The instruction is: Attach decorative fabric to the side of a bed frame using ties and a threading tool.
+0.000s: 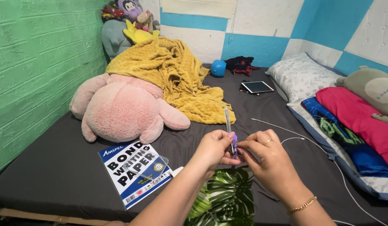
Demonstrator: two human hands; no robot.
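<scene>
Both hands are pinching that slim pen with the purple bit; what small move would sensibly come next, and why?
Probably pull the small purple piece off the slim silver pen: the left hand and right hand both pinch it at the pen's lower end.

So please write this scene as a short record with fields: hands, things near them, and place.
left hand: fingers pinch the pen's lower end
right hand: fingers meet the left hand at the same spot
pen: slim, silver, points up and away, purple part at the grip
near: pack of writing paper, white cable
place: dark grey mattress
behind: pink plush toy, yellow blanket, tablet
</scene>
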